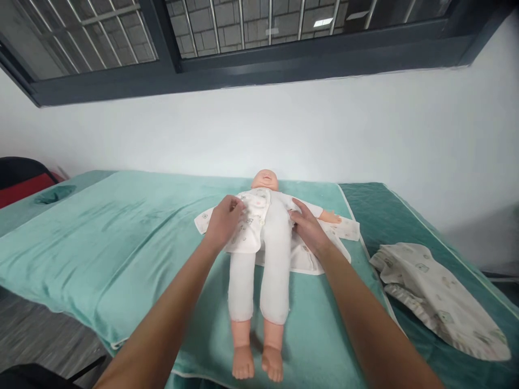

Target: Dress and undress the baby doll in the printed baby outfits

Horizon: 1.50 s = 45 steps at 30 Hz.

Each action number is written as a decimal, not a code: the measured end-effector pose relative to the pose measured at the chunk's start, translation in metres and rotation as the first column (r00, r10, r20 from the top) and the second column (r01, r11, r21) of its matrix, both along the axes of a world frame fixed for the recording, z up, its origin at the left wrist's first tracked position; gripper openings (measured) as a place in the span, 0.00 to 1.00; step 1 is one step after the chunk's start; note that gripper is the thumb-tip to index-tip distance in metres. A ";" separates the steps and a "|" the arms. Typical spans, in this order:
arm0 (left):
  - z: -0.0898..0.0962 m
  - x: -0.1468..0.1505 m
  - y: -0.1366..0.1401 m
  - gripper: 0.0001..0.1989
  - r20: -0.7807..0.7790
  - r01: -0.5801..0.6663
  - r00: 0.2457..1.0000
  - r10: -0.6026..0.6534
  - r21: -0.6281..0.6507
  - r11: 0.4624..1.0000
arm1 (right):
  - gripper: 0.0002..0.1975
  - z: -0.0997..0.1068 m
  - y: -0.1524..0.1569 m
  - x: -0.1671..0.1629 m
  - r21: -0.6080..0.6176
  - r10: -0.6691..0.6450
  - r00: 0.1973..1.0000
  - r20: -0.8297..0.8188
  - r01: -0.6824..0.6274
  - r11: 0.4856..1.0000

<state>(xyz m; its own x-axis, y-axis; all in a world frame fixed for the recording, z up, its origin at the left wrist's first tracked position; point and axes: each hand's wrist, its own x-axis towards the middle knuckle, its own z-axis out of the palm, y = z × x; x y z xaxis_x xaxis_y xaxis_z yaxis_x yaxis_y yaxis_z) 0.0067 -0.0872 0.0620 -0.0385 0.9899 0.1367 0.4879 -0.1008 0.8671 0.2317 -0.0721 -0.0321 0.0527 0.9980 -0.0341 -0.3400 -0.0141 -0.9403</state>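
A baby doll (276, 237) lies on its back, head toward the wall and bare feet toward me, with white padded body and legs. A white printed baby shirt (248, 229) covers one side of its chest; the other half lies spread under the doll on the right. One doll hand (330, 217) rests bare on the shirt's flat sleeve. My left hand (226, 220) is closed, its curled fingertips at the shirt front. At the doll's other side, my right hand (308, 227) has thumb and fingers apart, touching the body beside the opened shirt half.
A light green sheet (133, 232) covers the table, with a darker green cover (365, 208) at right. A folded printed baby garment (440, 300) lies there. A white wall (365, 129) and barred window (259, 32) stand behind. A black and red item (24, 181) is at far left.
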 end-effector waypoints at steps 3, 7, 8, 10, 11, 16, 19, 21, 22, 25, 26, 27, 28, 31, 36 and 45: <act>-0.027 -0.006 -0.028 0.09 -0.071 -0.106 0.991 0.112 0.075 0.992 | 0.36 -0.002 0.001 0.001 0.001 -0.003 1.000 0.008 0.003 1.000; -0.042 -0.011 -0.063 0.12 0.021 0.016 1.000 -0.017 0.060 0.998 | 0.35 -0.004 0.001 0.001 0.003 -0.003 1.000 0.005 0.003 1.000; -0.046 -0.015 -0.064 0.12 0.036 0.037 0.999 -0.039 0.054 0.998 | 0.35 -0.004 0.001 0.001 0.005 -0.002 1.000 0.003 0.002 1.000; -0.057 -0.029 -0.056 0.13 0.015 0.017 1.000 -0.018 0.070 0.997 | 0.35 -0.004 0.001 0.001 0.007 -0.003 1.000 -0.003 0.003 1.000; -0.064 -0.039 -0.048 0.12 -0.038 -0.024 0.999 0.028 0.102 0.995 | 0.35 -0.004 0.000 0.001 0.006 -0.002 1.000 -0.006 0.002 1.000; -0.095 -0.092 -0.005 0.24 -0.578 -0.136 0.766 0.281 0.282 0.950 | 0.34 -0.003 -0.001 0.000 -0.004 -0.016 1.000 -0.008 0.016 1.000; -0.098 -0.110 0.010 0.26 -0.702 -0.157 0.636 0.321 0.289 0.944 | 0.34 -0.004 -0.001 0.000 0.006 -0.022 1.000 -0.002 0.022 1.000; -0.096 -0.117 0.018 0.26 -0.750 -0.127 0.595 0.289 0.267 0.955 | 0.34 -0.005 -0.001 0.000 0.011 -0.022 1.000 0.004 0.022 1.000; -0.095 -0.121 0.022 0.26 -0.769 -0.102 0.583 0.262 0.250 0.963 | 0.34 -0.006 -0.001 0.000 0.010 -0.022 1.000 0.007 0.022 1.000; -0.093 -0.130 0.032 0.27 -0.806 -0.034 0.555 0.205 0.225 0.974 | 0.35 -0.006 -0.001 0.001 0.001 -0.027 0.999 0.020 0.027 1.000; -0.092 -0.134 0.034 0.28 -0.809 -0.024 0.548 0.214 0.240 0.970 | 0.36 -0.006 -0.001 0.002 0.001 -0.027 0.999 0.026 0.027 1.000; -0.092 -0.136 0.036 0.28 -0.805 -0.026 0.543 0.239 0.268 0.963 | 0.36 -0.006 -0.002 0.002 0.003 -0.026 0.999 0.032 0.026 1.000; -0.091 -0.138 0.036 0.28 -0.794 -0.041 0.541 0.277 0.304 0.952 | 0.37 -0.006 -0.002 0.002 0.006 -0.025 0.999 0.040 0.024 1.000; -0.089 -0.140 0.034 0.28 -0.767 -0.086 0.530 0.362 0.376 0.923 | 0.37 -0.003 -0.003 0.001 0.010 -0.033 0.996 0.085 0.032 0.999; -0.085 -0.130 0.025 0.28 -0.785 -0.027 0.530 0.321 0.362 0.932 | 0.28 0.003 -0.002 0.003 0.031 -0.175 0.943 0.284 0.173 0.984; -0.088 -0.084 0.007 0.21 -0.559 0.097 0.813 0.164 0.407 0.908 | 0.14 -0.010 0.017 0.051 0.166 -0.712 0.619 0.331 0.705 0.690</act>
<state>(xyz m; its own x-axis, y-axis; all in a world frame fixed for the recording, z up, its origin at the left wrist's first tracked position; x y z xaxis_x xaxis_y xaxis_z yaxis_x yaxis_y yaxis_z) -0.0775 -0.0798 -0.0265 0.1429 0.8404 0.5228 0.8851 -0.3449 0.3125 0.2824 -0.0553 -0.0419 0.7477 0.6465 0.1514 0.1050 0.1100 -0.9884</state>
